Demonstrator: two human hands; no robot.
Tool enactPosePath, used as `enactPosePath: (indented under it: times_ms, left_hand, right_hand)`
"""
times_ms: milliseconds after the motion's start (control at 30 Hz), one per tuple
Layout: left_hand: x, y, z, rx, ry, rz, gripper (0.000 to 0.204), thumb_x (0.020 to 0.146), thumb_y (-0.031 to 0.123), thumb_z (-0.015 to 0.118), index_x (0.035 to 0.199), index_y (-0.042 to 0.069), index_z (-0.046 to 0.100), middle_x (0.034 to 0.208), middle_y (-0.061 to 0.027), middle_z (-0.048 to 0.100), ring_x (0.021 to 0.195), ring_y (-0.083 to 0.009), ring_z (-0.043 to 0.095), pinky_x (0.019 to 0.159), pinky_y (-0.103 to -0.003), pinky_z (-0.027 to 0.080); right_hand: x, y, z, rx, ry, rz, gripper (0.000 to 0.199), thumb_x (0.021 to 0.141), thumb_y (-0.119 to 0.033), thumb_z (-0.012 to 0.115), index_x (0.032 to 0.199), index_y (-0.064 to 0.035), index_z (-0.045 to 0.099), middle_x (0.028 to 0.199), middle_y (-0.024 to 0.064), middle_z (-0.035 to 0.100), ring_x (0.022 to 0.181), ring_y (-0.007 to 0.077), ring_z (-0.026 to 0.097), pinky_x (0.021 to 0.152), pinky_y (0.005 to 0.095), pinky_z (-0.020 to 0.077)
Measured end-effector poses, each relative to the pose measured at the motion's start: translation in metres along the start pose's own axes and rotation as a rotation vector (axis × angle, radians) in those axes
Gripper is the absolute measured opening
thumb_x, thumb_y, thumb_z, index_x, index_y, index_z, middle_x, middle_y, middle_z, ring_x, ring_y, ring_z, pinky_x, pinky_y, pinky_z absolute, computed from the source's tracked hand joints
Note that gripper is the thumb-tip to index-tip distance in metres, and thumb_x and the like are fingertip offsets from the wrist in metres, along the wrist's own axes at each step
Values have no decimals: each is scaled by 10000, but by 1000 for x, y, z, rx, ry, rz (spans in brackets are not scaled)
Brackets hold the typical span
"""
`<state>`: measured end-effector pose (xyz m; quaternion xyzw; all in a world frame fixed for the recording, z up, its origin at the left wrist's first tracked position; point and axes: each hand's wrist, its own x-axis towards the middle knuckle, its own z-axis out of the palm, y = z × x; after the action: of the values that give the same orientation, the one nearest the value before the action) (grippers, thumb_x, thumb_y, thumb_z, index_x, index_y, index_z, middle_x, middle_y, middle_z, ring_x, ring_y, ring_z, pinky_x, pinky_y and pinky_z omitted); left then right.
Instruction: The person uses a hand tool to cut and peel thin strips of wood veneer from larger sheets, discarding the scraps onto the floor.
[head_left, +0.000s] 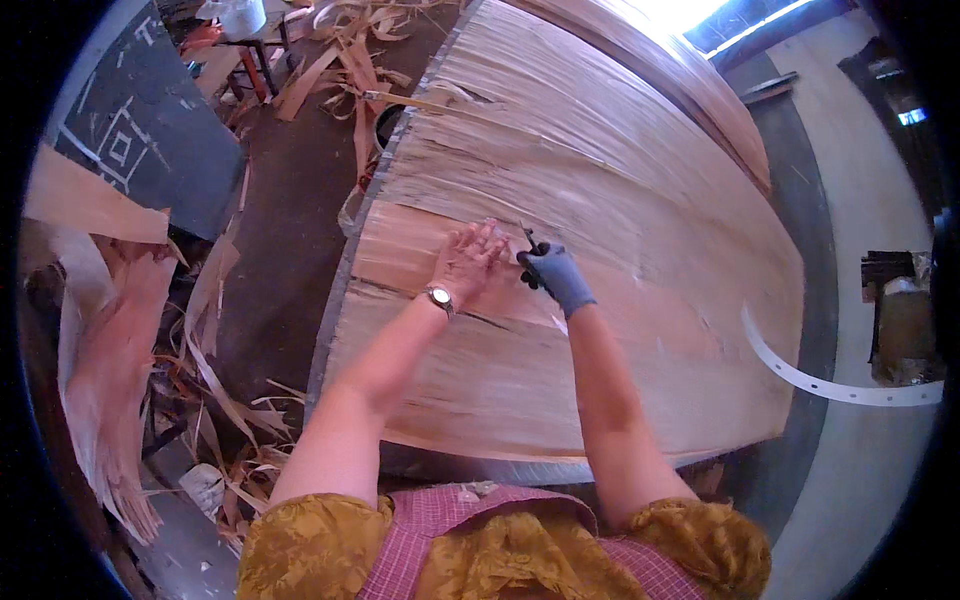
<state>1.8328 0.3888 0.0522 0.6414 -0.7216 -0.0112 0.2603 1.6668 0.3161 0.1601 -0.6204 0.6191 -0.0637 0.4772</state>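
Left grip [470, 262], veneer [398, 245] directly beneath

The veneer [640, 200] was pale tan, pinker in patches, with streaky grain. The glove [568, 280] was blue-grey with blackish fingers [531, 279], the watch [440, 297] silvery. The shirt [310, 545] showed a floral pattern on mustard, the apron [430, 515] pink checks; the panel [190, 135] was dark grey with white lines.

Draped in thin wood

Carries, across the broad grey-edged table [336, 310], rippled wood sheets [680, 260], pale and overlapping, with a pinker piece [398, 243] toward the left edge. Shows, over the dark floor [285, 215], curled strips [355, 85] scattered and heaped.
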Motion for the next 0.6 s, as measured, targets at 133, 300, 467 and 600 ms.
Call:
enactPosePath:
  times_ms: [133, 300, 467, 600]
  left_hand:
    - [10, 25, -23, 90, -101, 71, 546, 924, 362, 494, 1461, 320, 407, 1541, -58, 369, 1334, -245, 414, 1028, -456, 330]
    - [7, 24, -31, 164, -89, 57, 553, 937, 368, 447, 1482, 310, 371, 1551, -109, 322, 1289, -237, 408, 1014, -487, 317]
    - [15, 42, -50, 297, -199, 36, 648, 945, 352, 449, 1542, 284, 206, 1571, -96, 279, 1300, -250, 405, 1009, -482, 329]
    - [1, 57, -46, 32, -57, 188, 567, 870, 236, 561, 1424, 165, 462, 1493, -91, 423, 1295, -278, 442, 1057, -484, 328]
  right_hand:
    - [-61, 45, 22, 513, 88, 71, 230, 891, -251, 696, 946, -30, 664, 707, 56, 668, 519, 105, 565, 447, 252, 405]
    - [-161, -1, 5, 832, 4, 89, 232, 927, -254, 667, 988, -30, 659, 725, 43, 646, 466, 60, 454, 420, 233, 337]
    - [-174, 72, 5, 859, 132, 216, 240, 920, -296, 683, 1000, -70, 666, 752, 51, 660, 471, 54, 448, 419, 214, 322]
    - [-158, 116, 20, 719, 127, 227, 238, 915, -308, 672, 996, -85, 678, 746, 37, 670, 528, 82, 493, 460, 226, 358]
